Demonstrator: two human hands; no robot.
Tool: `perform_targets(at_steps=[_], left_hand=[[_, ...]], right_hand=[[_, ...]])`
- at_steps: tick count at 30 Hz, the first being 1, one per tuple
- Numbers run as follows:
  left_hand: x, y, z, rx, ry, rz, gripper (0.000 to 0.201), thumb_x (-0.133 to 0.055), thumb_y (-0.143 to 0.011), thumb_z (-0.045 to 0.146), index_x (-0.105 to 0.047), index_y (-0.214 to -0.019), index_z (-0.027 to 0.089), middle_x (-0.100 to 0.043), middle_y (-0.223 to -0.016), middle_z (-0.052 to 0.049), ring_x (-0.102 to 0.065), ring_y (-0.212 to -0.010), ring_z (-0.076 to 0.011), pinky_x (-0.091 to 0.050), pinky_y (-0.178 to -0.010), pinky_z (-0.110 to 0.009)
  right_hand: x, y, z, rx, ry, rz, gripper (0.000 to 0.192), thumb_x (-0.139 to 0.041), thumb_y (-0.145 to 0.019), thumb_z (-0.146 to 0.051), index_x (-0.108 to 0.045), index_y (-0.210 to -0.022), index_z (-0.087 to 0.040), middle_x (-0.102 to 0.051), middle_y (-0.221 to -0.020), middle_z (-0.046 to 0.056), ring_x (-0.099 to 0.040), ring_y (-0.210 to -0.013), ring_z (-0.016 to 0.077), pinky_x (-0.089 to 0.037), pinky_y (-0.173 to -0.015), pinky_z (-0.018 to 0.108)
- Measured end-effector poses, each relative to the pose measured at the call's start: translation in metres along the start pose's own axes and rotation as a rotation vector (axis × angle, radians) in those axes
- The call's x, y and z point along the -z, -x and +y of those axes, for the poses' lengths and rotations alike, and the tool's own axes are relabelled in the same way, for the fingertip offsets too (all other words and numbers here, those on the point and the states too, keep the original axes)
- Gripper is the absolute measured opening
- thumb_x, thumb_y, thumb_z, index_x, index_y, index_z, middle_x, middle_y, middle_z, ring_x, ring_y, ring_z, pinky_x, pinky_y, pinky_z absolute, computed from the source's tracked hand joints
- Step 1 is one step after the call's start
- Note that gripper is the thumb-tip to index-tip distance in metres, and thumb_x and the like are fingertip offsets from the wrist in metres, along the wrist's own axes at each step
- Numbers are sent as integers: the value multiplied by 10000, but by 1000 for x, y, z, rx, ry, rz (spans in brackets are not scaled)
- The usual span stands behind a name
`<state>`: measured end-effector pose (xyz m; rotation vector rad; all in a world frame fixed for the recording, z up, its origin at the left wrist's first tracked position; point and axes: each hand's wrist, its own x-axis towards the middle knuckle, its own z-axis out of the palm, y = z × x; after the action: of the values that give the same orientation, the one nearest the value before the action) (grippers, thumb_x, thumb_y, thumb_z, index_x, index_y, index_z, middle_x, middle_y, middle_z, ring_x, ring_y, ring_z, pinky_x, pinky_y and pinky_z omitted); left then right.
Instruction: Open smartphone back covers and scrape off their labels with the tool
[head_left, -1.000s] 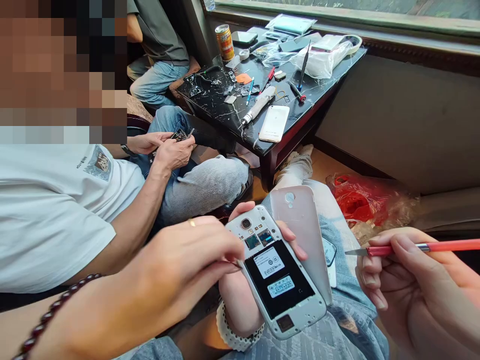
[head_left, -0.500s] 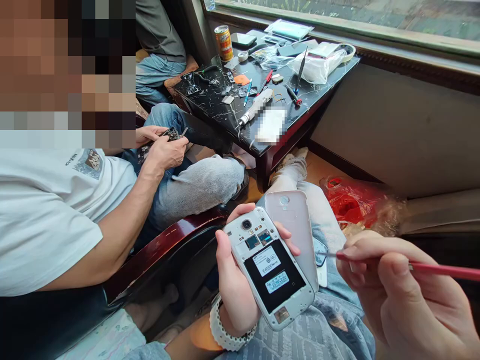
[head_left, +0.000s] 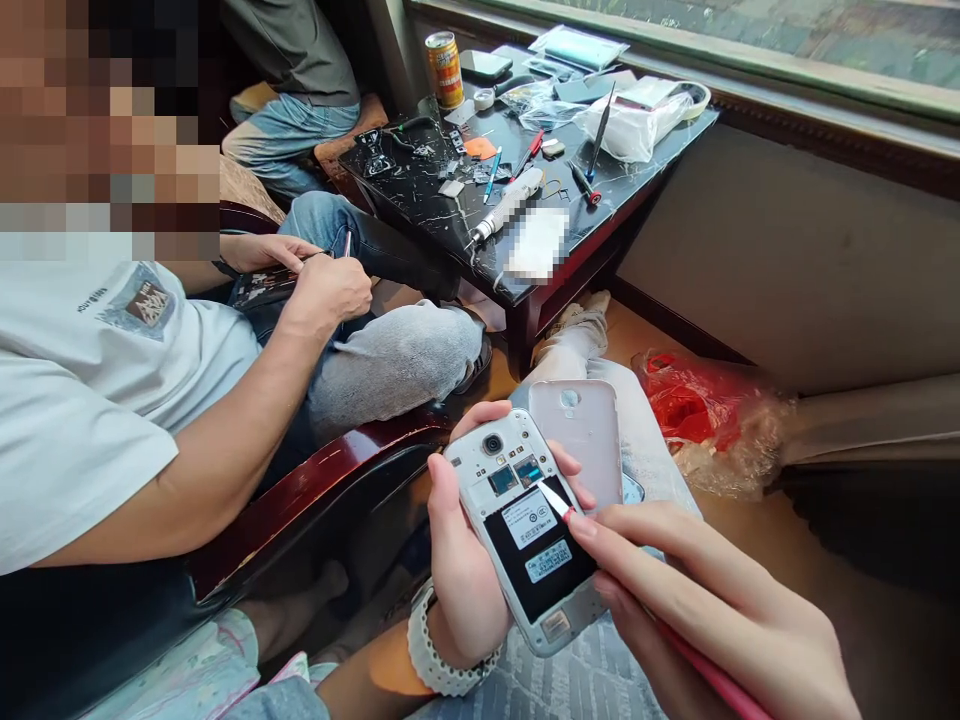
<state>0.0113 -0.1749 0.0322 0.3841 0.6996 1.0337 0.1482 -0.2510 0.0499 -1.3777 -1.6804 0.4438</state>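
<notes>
White slab-shaped smartphone [head_left: 534, 535], its back cover off, lies at near centre in the left hand [head_left: 469, 570], which is curled round its edges. The right hand [head_left: 720, 590], pinching a slim pink-handled blade [head_left: 556, 499], has come in from the right; the pale tip is now over the black battery bay [head_left: 514, 568], near the metal card slot [head_left: 528, 470]. Both hands thus meet at the phone; whether the tip touches, I cannot tell

A black marbled table [head_left: 619, 180] stands below a daylit window [head_left: 750, 45].
</notes>
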Motion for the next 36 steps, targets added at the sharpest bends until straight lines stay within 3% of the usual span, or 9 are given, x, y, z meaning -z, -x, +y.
perform_targets(at_steps=[7, 13, 17, 21, 27, 30, 36], left_hand=[[0, 2, -1, -20, -50, 65, 514, -356, -1042, 697, -676, -1217, 335, -728, -943, -61, -768, -828, -260, -659, -730, -401], [4, 0, -3, -19, -45, 81, 522, -410, -1016, 724, -675, -1228, 326, -728, -917, -56, -763, -823, -265, -656, -729, -405], [5, 0, -4, 15, -35, 88, 525, -399, -1024, 716, -666, -1245, 322, -731, -936, -65, -763, -823, -267, -651, -734, -402], [1, 2, -3, 56, -34, 61, 534, -356, -1035, 716, -653, -1255, 330, -744, -935, -72, -760, -800, -263, -642, -703, -384], [-5, -3, 7, 6, -34, 62, 510, -318, -1062, 662, -632, -1246, 304, -755, -918, -85, -734, -692, -231, -615, -664, -354], [-5, -4, 10, 10, -23, 25, 528, -297, -1069, 663, -639, -1246, 303, -755, -926, -81, -733, -720, -213, -605, -704, -335], [-3, -2, 9, 10, -57, -2, 546, -282, -1059, 680, -645, -1249, 319, -753, -950, -93, -769, -825, -280, -640, -707, -392]], right_hand=[[-14, 4, 7, 95, 10, 108, 329, -654, -956, 52, -762, -1242, -70, -692, -1180, 85, -714, -1053, 109, -534, -1060, 123], [-15, 6, 12, 101, 27, 101, 328, -647, -969, 4, -770, -1258, -91, -713, -1173, 104, -746, -989, 158, -635, -915, 186], [-15, 10, 16, 126, 64, 33, 380, -579, -990, -27, -759, -1312, -121, -708, -1226, 112, -753, -1048, 199, -653, -924, 231], [-14, 11, 14, 51, 96, 82, 439, -625, -966, 10, -720, -1363, -152, -702, -1264, 96, -751, -1077, 182, -647, -911, 198], [-3, 4, 8, -6, 88, 104, 416, -688, -930, 0, -744, -1292, -196, -724, -1169, 59, -750, -881, 136, -642, -776, 175], [-5, -2, 6, 6, 71, 111, 368, -705, -923, 4, -762, -1233, -186, -744, -1114, 57, -753, -875, 141, -640, -777, 189], [-16, -4, 5, 35, 62, 176, 309, -710, -930, -1, -783, -1176, -174, -764, -1059, 57, -752, -827, 141, -644, -745, 189]])
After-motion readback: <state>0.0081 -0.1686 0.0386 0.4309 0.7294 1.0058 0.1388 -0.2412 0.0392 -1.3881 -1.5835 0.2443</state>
